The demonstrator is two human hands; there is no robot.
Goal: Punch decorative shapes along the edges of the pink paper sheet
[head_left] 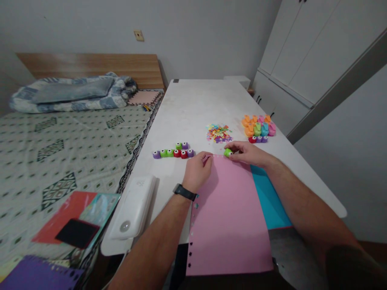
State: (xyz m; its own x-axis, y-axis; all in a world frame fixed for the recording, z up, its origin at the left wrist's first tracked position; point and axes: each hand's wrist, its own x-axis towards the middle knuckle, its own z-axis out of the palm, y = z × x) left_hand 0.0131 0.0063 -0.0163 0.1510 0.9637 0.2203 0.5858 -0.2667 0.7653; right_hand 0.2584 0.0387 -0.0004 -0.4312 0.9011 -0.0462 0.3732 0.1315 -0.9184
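A pink paper sheet [231,217] lies on the white table [193,108], with punched shapes along its left edge. My left hand [198,171] is closed and pinches the sheet's far left corner. My right hand [249,154] is closed on a small green punch [227,152] set on the sheet's far edge. A blue sheet [270,197] lies under the pink one on the right.
A row of small punches [173,152] sits left of my hands. Coloured paper cut-outs [218,133] lie in a pile beyond them. Larger punches [258,127] stand at the right. A white device [133,207] is at the table's left edge. A bed [60,141] is on the left.
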